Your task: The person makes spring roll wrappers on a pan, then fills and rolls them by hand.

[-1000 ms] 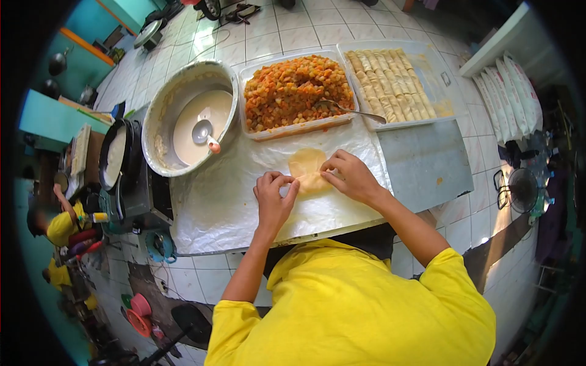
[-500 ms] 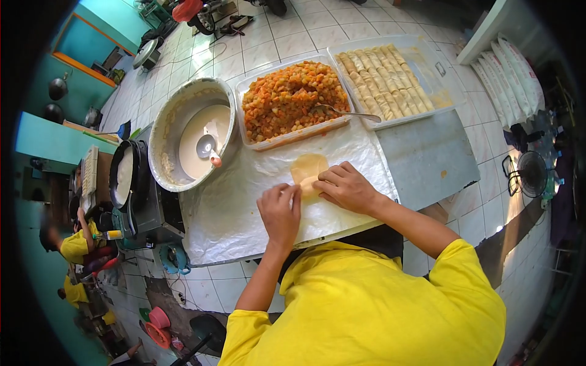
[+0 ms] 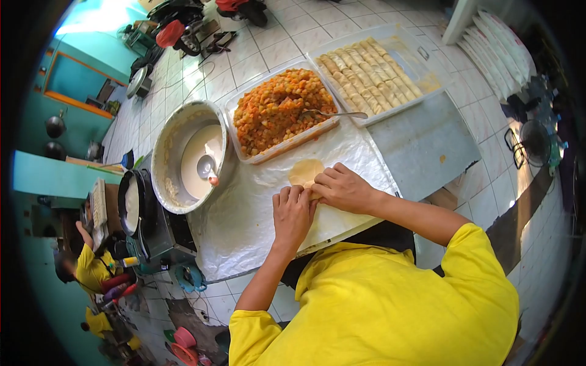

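Note:
A thin round wrapper point(image 3: 306, 171) lies on the white plastic sheet point(image 3: 235, 229), its near part folded into a roll. My left hand point(image 3: 294, 213) is closed on the left end of that roll. Fingers bent, my right hand point(image 3: 342, 188) grips its right side, close beside the left. Beyond them, a tub of diced orange filling point(image 3: 281, 110) has a spoon point(image 3: 336, 113) resting in it. Rows of finished rolls point(image 3: 369, 76) lie in a clear container at its right.
A large pot of pale batter point(image 3: 198, 158) with a ladle point(image 3: 206, 168) stands left of the filling. Farther left is a black pan point(image 3: 132, 204). A grey board point(image 3: 427, 146) lies at right. A person in yellow point(image 3: 91, 268) is at far left.
My left hand has moved right against the wrapper, and both hands are now closer together. More of the near part is covered by my fingers. The whole view has shifted slightly.

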`<state>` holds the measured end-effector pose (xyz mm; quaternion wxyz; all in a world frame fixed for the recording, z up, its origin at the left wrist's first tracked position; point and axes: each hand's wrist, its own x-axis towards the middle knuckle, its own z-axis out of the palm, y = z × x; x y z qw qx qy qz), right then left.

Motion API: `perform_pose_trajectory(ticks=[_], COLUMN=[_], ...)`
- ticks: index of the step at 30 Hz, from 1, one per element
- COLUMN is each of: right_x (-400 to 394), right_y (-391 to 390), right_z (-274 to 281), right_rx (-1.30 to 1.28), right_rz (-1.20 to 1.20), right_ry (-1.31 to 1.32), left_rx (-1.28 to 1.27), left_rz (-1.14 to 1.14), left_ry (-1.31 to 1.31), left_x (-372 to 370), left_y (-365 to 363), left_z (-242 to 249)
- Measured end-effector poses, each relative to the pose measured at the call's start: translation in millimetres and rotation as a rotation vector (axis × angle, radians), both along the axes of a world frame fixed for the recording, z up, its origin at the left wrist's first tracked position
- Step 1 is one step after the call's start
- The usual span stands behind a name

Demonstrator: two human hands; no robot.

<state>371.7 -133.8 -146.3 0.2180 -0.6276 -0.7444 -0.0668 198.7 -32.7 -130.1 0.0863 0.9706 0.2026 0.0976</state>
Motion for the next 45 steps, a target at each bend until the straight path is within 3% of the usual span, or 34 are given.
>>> perform_pose_trajectory(ticks=[1,8,16,21,26,29,35,39,45], right_x=[1.2,9.2,21.6,25.4,26.3,28.2,25.3,20.9,19.9], right_y=[0.7,0.7,20.4,20.2,25.1,28.0,19.9,19.2,12.9], right_z=[-2.6,13.1,5.2,13.5,13.2,8.8,4.9,-3.2,-10.2], right_rx=[-0.085,-0.038,-0.367,-0.267,-0.359,-0.311,-0.099,-0.049,0.001], right_rz=[-0.002,0.020,0.090,0.099,0.101,0.077,0.091,0.088,0.055], right_ry=[-0.046,0.057,0.023,0.061,0.103,0.049,0.066,0.028,0.073], left_rx=[-0.014,-0.091,-0.042,-0.028,-0.265,-0.348,0.064,0.117,-0.012], left_rz=[-0.019,-0.028,-0.107,-0.122,-0.061,0.013,-0.023,-0.010,-0.057], left_ry=[0.004,-0.042,0.080,0.006,0.155,0.083,-0.089,-0.086,-0.108], left_x=[0.7,-1.8,7.6,6.5,9.7,11.7,1.4,-1.2,0.3], left_y=[1.8,4.0,15.1,18.4,34.9,37.2,24.5,12.4,26.3], left_z=[4.2,7.5,18.1,12.6,18.9,26.1,1.4,1.3,-10.4])
